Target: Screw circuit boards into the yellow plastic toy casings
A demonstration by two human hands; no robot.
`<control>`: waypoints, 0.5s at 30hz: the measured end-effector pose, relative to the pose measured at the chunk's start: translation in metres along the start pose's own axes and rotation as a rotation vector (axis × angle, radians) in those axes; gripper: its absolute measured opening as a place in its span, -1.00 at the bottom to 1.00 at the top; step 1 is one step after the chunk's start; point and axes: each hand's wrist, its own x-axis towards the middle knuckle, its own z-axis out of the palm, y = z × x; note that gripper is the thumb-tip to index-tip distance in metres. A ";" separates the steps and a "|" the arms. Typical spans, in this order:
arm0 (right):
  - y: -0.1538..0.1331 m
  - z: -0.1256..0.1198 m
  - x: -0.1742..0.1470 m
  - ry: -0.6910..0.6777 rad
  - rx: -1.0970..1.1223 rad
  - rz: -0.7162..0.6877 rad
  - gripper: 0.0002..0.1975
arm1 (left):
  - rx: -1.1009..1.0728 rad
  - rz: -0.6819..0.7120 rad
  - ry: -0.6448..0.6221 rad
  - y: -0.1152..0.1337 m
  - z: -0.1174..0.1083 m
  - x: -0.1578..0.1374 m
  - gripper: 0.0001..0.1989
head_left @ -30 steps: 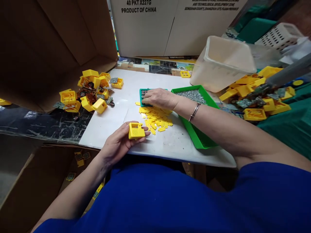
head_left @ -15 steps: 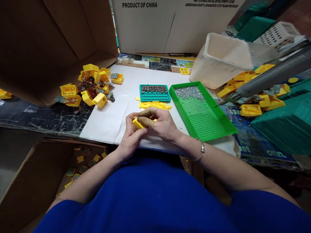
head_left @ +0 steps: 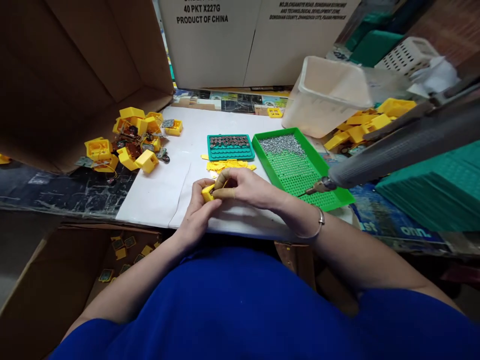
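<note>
Broadly, you work over one white work surface [head_left: 150, 196]; keeping the job above it should make a dropped part easier to find. One grey driver [head_left: 386, 155] slants in at right, its tip appearing near your right forearm, so a steady arm seems the safer course. One green tray [head_left: 305, 172] lies right of centre, beyond that forearm. Of your two hands, the left hand [head_left: 197, 209] curls snugly about the work, thumb on the near side; let it serve as the vice. The right hand [head_left: 250, 187] brings finger and thumb together at the same spot; how closely their tips meet, and whether they pinch a small part, you cannot tell here. Light, straight pressure probably serves better than a twist. One teal tray [head_left: 230, 151] sits past your fingers. One yellow case [head_left: 207, 193] is in your left grasp, over the surface's near edge. Flat yellow pieces [head_left: 228, 164] overlap before the teal tray, too heaped to count. Dark round pieces [head_left: 228, 142] fill that tray's far rows, too close-set to number surely. Smallest, the metal bits [head_left: 283, 145] in the green tray defy counting.
</note>
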 end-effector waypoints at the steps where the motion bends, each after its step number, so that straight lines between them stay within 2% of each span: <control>1: -0.001 -0.006 0.002 0.042 -0.108 -0.017 -0.94 | -0.071 -0.049 0.004 0.002 0.002 0.001 -0.62; 3: 0.000 -0.018 0.008 0.216 -0.459 -0.012 -0.87 | -0.172 -0.144 0.012 0.008 0.005 0.003 -0.64; 5: 0.004 -0.032 0.019 0.384 -0.855 0.064 -0.75 | -0.201 -0.201 0.015 0.013 0.008 0.003 -0.63; 7: 0.011 -0.043 0.034 0.415 -1.103 0.176 -0.68 | -0.197 -0.198 0.013 0.016 0.009 0.002 -0.63; 10: 0.026 -0.056 0.055 0.386 -1.186 0.227 -0.68 | -0.193 -0.169 0.003 0.015 0.008 0.000 -0.64; 15: 0.052 -0.067 0.070 0.451 -1.110 0.093 -0.75 | -0.222 -0.139 -0.011 0.011 0.006 0.000 -0.62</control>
